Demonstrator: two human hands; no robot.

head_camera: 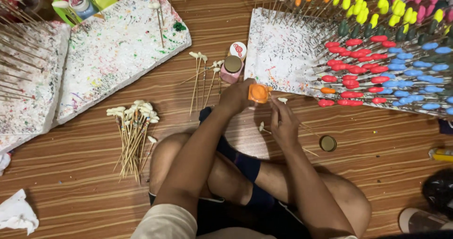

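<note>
Left hand [234,96] clamps an orange paint pot [259,93], right hand [284,123] pinches a white-tipped stick [283,100]; many painted sticks [377,69] stand finished, a white bundle [133,125] waits.

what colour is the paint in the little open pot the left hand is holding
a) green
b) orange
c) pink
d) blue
b: the left hand holds a small open plastic pot of orange paint, while the right hand brings a thin wooden stick with a white unpainted tip up beside it.
</note>
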